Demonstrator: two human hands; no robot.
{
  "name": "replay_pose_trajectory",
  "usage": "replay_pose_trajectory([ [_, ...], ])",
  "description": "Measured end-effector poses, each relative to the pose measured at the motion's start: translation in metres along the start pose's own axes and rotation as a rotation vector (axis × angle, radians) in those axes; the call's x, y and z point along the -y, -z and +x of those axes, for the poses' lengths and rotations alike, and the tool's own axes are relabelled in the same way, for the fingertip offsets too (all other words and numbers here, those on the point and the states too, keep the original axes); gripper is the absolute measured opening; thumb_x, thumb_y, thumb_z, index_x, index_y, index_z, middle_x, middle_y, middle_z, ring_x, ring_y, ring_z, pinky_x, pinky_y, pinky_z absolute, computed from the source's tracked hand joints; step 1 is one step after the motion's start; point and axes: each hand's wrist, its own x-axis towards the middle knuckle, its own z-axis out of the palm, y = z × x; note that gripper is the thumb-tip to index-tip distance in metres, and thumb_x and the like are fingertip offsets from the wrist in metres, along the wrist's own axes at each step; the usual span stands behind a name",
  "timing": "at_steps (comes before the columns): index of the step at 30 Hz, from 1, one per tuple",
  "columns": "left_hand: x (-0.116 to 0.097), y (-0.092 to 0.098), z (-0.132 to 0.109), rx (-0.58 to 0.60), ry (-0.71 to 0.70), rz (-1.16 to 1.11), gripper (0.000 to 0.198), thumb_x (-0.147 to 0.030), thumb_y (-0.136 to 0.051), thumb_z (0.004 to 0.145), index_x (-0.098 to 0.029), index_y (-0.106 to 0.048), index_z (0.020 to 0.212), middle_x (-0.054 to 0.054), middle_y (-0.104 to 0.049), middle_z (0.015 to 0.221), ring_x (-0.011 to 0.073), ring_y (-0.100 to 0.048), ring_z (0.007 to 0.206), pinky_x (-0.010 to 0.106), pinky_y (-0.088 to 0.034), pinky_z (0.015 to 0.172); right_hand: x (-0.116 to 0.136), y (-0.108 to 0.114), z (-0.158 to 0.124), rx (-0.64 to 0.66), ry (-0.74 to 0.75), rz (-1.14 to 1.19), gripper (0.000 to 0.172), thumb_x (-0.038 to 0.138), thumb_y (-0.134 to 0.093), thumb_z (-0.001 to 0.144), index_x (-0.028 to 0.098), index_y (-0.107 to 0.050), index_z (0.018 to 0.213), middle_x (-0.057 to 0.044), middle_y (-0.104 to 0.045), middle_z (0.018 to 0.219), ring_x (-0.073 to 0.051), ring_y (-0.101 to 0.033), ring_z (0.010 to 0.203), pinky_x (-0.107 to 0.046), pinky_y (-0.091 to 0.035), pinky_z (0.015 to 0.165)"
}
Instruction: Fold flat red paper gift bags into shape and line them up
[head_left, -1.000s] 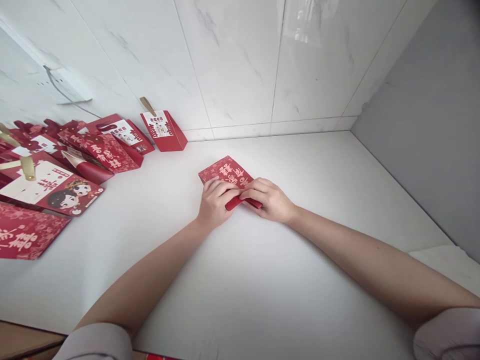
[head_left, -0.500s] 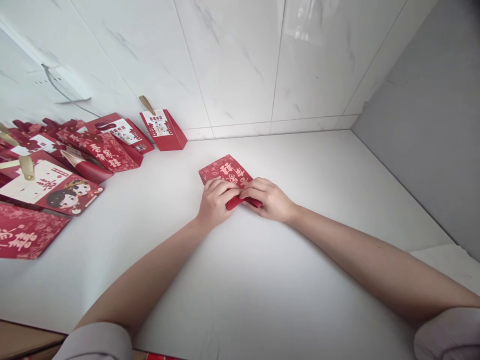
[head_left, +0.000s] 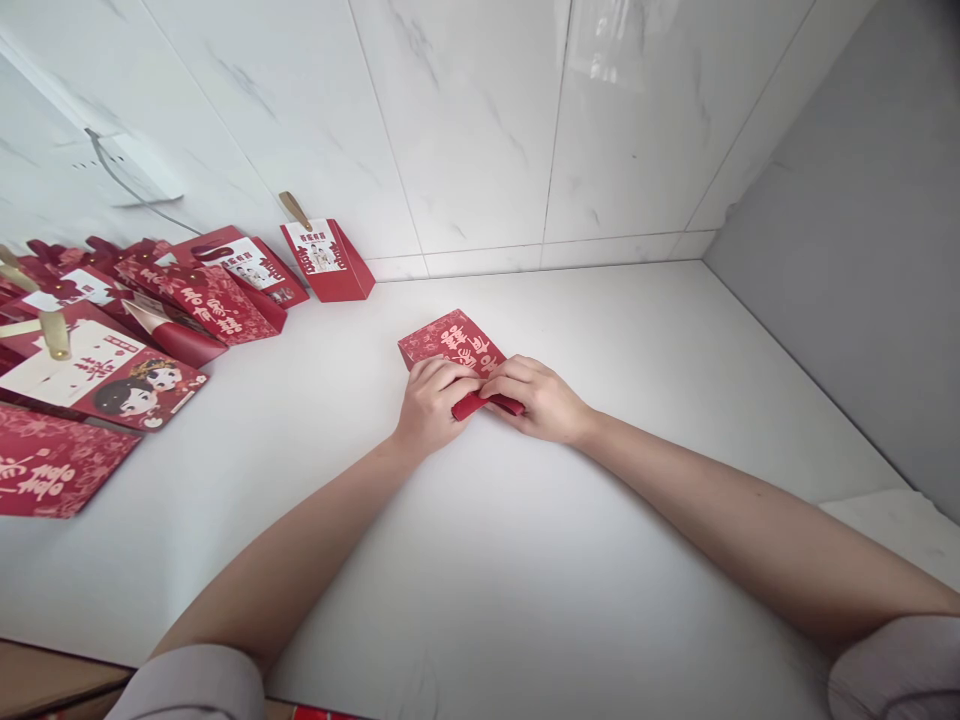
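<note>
A red gift box point(head_left: 459, 335) printed with pale Chinese characters lies on the white tabletop point(head_left: 480, 560), its near end hidden under my fingers. At that end a red ribbon point(head_left: 469, 405) shows in two loops, one toward each hand. My left hand point(head_left: 433, 402) has its fingers curled over the left loop, pinching it close to the middle. From the other side, my right hand point(head_left: 544, 402) pinches the right loop between thumb and fingers. The fingertips of both hands nearly meet, and what lies under them, a knot or not, is hidden.
Several red gift boxes point(head_left: 150, 385) with ribbons or gold handles crowd the left side. One gift box point(head_left: 334, 275) with a gold strap stands apart against the tiled wall point(head_left: 480, 130). Cardboard point(head_left: 60, 680) shows below the table's front left edge. A grey wall point(head_left: 862, 260) bounds the right.
</note>
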Motion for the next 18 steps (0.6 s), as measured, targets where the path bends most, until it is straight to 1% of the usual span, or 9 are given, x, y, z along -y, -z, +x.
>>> replay_pose_trajectory([
  [5, -0.0003, -0.0001, -0.0002, 0.030, 0.007, 0.006, 0.005, -0.020, -0.070, 0.085, -0.023, -0.070, 0.089, 0.000, -0.074, 0.090, 0.0179, -0.066, 0.085, 0.038, -0.049, 0.089, -0.0007, -0.0002, -0.0004, 0.022, -0.007, 0.006, 0.008, 0.024, -0.060, 0.096, 0.023, -0.066, 0.102, -0.009, -0.072, 0.097, -0.022, -0.065, 0.090, -0.038, -0.056, 0.081],
  [10, -0.0006, 0.0001, 0.0001, 0.026, -0.003, 0.005, 0.004, -0.020, -0.071, 0.085, -0.022, -0.070, 0.088, 0.001, -0.074, 0.089, 0.0184, -0.064, 0.085, 0.038, -0.049, 0.087, -0.0005, -0.0001, 0.0001, 0.021, -0.011, 0.009, 0.008, 0.024, -0.061, 0.095, 0.023, -0.066, 0.102, -0.009, -0.072, 0.098, -0.022, -0.065, 0.090, -0.038, -0.056, 0.082],
  [18, 0.0000, -0.0001, -0.0015, 0.043, 0.026, 0.005, 0.004, -0.021, -0.069, 0.086, -0.023, -0.071, 0.089, 0.001, -0.075, 0.091, 0.0185, -0.066, 0.088, 0.038, -0.049, 0.088, -0.0010, -0.0006, -0.0008, 0.021, -0.016, 0.001, 0.008, 0.025, -0.061, 0.096, 0.023, -0.066, 0.102, -0.008, -0.072, 0.098, -0.022, -0.066, 0.090, -0.038, -0.055, 0.081],
])
